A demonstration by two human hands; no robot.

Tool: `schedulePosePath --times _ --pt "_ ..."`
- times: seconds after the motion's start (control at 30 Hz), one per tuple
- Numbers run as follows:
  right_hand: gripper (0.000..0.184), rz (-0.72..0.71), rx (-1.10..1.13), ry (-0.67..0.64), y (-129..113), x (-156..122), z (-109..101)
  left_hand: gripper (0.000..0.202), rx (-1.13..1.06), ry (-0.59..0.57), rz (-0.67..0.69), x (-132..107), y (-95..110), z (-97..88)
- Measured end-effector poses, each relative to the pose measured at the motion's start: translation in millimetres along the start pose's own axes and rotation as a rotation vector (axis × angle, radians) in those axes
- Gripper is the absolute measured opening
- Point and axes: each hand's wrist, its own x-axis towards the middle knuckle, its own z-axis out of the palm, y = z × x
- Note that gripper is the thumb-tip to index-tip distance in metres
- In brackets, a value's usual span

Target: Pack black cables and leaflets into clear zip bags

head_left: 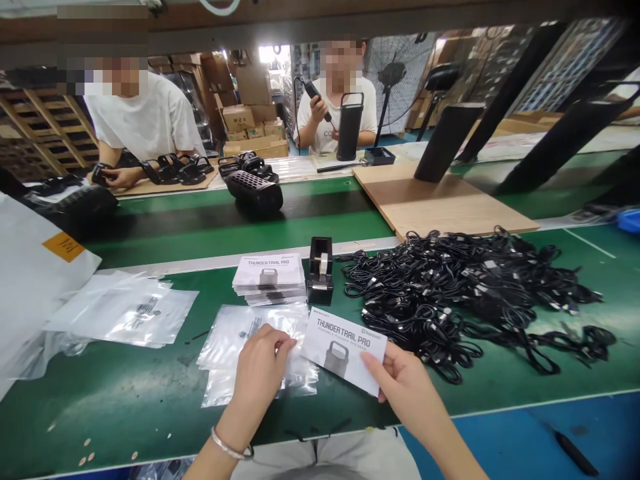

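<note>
My right hand [400,380] grips the right end of a white manual [335,353] printed "THUNDER TRAIL PRO", held tilted above the green bench. My left hand [263,363] has its fingers curled together over a small pile of clear plastic bags [225,340], pinching at the top bag; the fingertips are partly hidden. Just behind the bags is a stack of the same manuals [267,273]. A black tape dispenser [321,270] stands to the right of that stack. A large heap of coiled black cables [450,287] lies to the right of my right hand.
More printed plastic bags [145,313] and a big white bag [35,280] lie at left. Across the conveyor [190,227], two people work with black parts; one holds a tool by a black speaker [350,130]. A wooden board [440,203] carries another black speaker [445,143].
</note>
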Motion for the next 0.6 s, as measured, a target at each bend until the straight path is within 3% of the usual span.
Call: schedulePosePath --times 0.3,0.47,0.6 --pt "0.040 -0.041 -0.056 0.007 14.5 -1.1 24.0 0.024 -0.010 0.030 0.026 -6.2 -0.3 3.6" --pt "0.032 -0.033 -0.264 -0.115 10.5 -7.7 16.4 0.018 -0.030 0.058 0.055 -10.9 -3.1 7.0" --pt "0.028 0.013 -0.292 -0.256 1.2 -7.6 10.5 0.016 -0.051 0.090 0.112 -16.6 -2.0 9.4"
